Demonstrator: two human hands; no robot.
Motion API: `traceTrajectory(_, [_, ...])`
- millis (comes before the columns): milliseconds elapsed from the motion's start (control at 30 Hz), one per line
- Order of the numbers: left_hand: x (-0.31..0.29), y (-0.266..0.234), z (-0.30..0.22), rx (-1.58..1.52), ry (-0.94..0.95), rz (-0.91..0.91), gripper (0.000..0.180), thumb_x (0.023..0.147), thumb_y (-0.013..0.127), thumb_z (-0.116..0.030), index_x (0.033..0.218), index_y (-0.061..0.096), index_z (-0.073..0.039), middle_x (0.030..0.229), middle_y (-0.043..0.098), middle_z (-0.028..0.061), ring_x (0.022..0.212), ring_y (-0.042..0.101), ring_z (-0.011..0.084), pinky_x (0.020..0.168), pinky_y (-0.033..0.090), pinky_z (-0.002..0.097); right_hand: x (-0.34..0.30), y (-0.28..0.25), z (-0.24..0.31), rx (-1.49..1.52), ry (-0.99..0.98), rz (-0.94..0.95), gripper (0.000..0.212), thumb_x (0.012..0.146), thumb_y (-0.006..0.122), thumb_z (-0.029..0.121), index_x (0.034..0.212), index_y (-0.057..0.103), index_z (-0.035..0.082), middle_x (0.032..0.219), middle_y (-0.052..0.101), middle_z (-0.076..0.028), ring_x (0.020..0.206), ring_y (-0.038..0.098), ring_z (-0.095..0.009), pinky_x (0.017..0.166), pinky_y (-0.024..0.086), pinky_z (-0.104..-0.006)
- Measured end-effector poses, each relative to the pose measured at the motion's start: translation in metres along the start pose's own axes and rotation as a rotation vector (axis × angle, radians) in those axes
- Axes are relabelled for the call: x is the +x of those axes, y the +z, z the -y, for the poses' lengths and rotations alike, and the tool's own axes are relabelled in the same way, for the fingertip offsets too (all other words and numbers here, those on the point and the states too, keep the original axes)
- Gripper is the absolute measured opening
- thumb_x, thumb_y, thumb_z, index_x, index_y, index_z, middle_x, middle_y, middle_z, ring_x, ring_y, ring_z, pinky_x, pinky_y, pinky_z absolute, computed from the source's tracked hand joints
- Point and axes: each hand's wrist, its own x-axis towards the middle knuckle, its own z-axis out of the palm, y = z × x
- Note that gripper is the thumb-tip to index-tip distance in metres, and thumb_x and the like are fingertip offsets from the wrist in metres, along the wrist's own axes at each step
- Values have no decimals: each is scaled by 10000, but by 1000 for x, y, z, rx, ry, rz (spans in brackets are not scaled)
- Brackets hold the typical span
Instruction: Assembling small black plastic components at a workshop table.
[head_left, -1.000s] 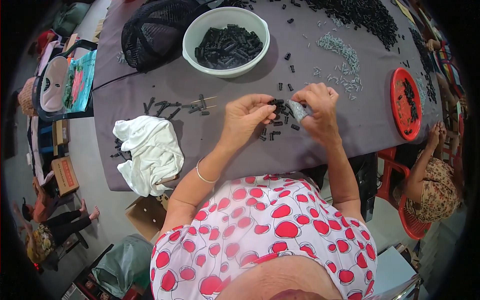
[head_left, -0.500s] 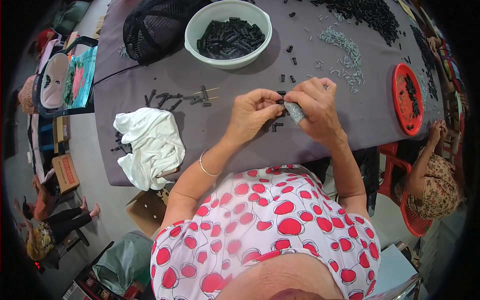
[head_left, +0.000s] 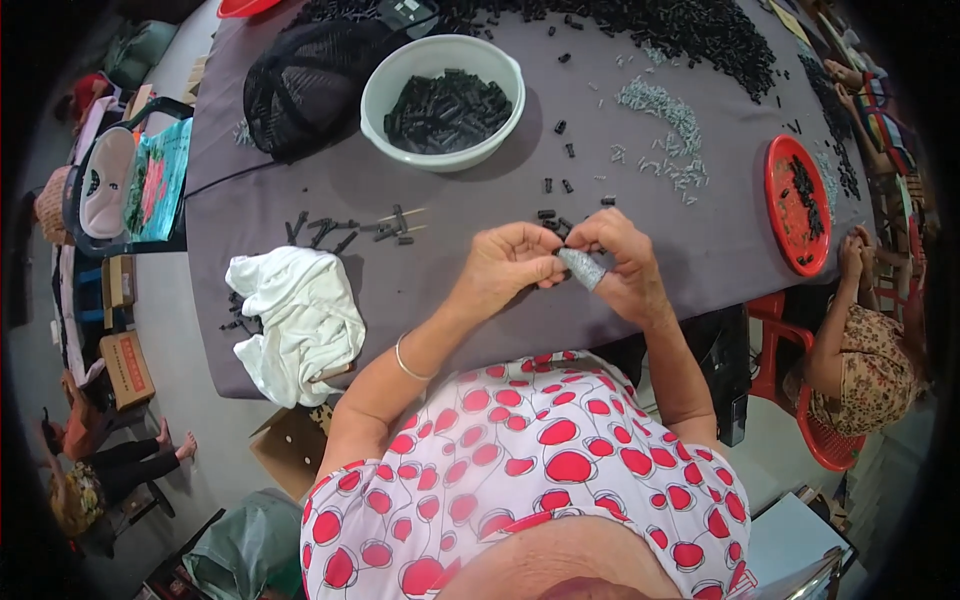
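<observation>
Head view: left hand [head_left: 503, 268] and right hand [head_left: 628, 262] pinch a black piece [head_left: 558, 251]; I can't tell where its long axis points.

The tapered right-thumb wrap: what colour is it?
Silvery-grey tapered thumb wrap, clearest in the head view.

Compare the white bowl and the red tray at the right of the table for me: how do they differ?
The bowl is whitish, while the tray is red.
The bowl is deep with tall sides; the tray looks shallow with a low rim.
A heap hides the bowl's bottom, but the tray's red bottom shows around its contents.
Both hold small black pieces and stand on the grey tablecloth.
</observation>
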Motion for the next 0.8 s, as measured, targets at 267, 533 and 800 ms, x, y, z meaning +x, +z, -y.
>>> traceTrajectory(267, [2, -6, -1, -91, -70, 93, 212, 866, 641, -61, 1038, 593, 55, 888, 652, 107, 743, 645, 147, 646, 528, 244, -6, 5, 0, 176, 27, -70, 200, 671, 688, 22, 854, 608, 25, 783, 589, -43, 740, 538, -182, 651, 426, -290])
traceTrajectory(533, [6, -9, -7, -185, 11, -73, 190, 901, 601, -88, 1036, 583, 44, 881, 652, 115, 713, 634, 132, 628, 527, 228, 22, 3, -24, -206, -32, -322, 240, 668, 659, 28, 896, 615, 91, 864, 591, -39, 803, 541, -237, 705, 404, -345])
traceTrajectory(800, [7, -11, -8, -162, 46, -136, 161, 897, 607, -91, 1004, 609, 28, 869, 655, 95, 690, 619, 113, 613, 531, 240, 38, 22, -38, -742, -14, -249, 247, 609, 608, 94, 855, 624, 112, 825, 556, -11, 843, 514, -229, 778, 325, -377])
